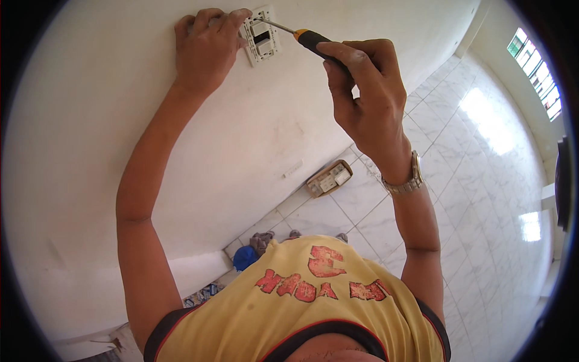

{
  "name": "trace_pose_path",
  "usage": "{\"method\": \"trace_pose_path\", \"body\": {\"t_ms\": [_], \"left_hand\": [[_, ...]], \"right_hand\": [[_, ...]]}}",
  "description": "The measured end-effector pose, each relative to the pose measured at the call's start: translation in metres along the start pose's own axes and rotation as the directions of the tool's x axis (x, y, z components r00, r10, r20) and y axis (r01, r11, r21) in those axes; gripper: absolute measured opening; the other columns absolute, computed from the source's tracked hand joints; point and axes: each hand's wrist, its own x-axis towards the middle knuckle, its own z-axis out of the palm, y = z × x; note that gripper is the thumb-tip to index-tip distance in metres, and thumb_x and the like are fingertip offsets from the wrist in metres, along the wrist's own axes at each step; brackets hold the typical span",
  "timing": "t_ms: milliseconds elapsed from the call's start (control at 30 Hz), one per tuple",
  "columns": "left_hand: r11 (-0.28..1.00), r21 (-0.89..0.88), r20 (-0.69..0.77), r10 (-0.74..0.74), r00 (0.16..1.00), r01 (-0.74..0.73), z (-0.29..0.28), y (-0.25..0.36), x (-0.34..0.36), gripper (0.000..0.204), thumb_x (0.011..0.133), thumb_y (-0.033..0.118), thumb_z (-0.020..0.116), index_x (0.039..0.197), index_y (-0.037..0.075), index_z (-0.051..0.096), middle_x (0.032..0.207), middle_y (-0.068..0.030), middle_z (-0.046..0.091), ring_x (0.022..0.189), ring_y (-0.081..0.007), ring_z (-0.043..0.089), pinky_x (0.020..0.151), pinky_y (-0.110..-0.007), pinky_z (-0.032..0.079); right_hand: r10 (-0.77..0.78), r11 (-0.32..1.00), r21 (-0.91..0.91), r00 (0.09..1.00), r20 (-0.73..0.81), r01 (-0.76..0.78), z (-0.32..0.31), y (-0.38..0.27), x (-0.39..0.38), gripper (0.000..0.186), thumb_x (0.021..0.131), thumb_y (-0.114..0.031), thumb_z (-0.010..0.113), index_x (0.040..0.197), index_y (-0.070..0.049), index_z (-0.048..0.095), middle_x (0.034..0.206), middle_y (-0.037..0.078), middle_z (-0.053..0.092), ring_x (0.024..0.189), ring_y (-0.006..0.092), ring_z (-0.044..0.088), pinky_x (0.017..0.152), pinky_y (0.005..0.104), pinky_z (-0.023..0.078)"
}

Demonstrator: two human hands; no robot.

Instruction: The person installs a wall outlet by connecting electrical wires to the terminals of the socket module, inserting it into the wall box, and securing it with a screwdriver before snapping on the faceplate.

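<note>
A white switch mounting frame (269, 53) with a dark gap between its modules sits against the pale wall. My left hand (208, 43) is at its left edge, thumb and fingertips pressed on the frame. In my right hand (369, 84) is a screwdriver (312, 41) with a black and yellow handle, gripped by closed fingers. Its metal shaft slants up and left, and the tip meets the upper part of the frame. Whether the tip is seated in a screw is too small to tell.
On the tiled floor (449, 114) by the wall stands an open cardboard box (329, 180) holding white electrical parts. A blue object (245, 258) and grey cloth (262, 241) lie close to my body. A barred window (535, 72) is at the far right.
</note>
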Motion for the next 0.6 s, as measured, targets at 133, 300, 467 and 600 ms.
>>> {"method": "trace_pose_path", "body": {"t_ms": [133,300,467,600], "left_hand": [[0.998,-0.06,0.085,0.025,0.996,-0.019,-0.006,-0.005,0.019,0.065,0.066,0.034,0.092,0.125,0.022,0.069,0.109,0.006,0.067,0.118,-0.0158,0.054,0.109,-0.043,0.036],[0.976,-0.081,0.277,0.216,0.936,-0.201,-0.035,-0.021,0.043,0.033,0.08,0.021,0.08,0.11,0.006,0.075,0.111,-0.0086,0.07,0.106,-0.0243,0.065,0.1,-0.042,0.049],[0.967,-0.058,0.26,0.254,0.931,-0.248,-0.032,-0.015,0.046,0.033,0.077,0.023,0.082,0.106,0.006,0.077,0.113,-0.0082,0.07,0.114,-0.0243,0.061,0.106,-0.045,0.044],[0.958,0.0,0.205,0.281,0.937,-0.287,-0.033,-0.005,0.041,0.039,0.072,0.027,0.085,0.105,0.008,0.078,0.115,-0.0062,0.07,0.115,-0.0254,0.06,0.109,-0.049,0.04]], "right_hand": [[-0.011,1.0,0.002,0.999,0.031,0.011,-0.003,0.01,0.003,0.032,0.088,0.002,0.071,0.118,-0.008,0.065,0.106,0.013,0.058,0.062,0.0243,0.065,0.053,0.0361,0.056],[0.0,0.994,0.107,0.986,0.164,-0.018,-0.018,0.015,0.006,0.034,0.084,0.005,0.069,0.116,-0.005,0.064,0.115,0.018,0.055,0.069,0.0293,0.068,0.058,0.0389,0.059],[-0.093,0.979,0.197,0.964,0.25,0.043,-0.024,0.039,0.004,0.035,0.082,0.008,0.067,0.115,-0.002,0.064,0.117,0.019,0.053,0.076,0.0318,0.068,0.063,0.0408,0.059],[-0.157,0.965,0.248,0.943,0.294,0.084,-0.026,0.047,-0.001,0.031,0.082,0.006,0.066,0.112,-0.002,0.064,0.114,0.018,0.053,0.079,0.0313,0.066,0.065,0.0399,0.059]]}}
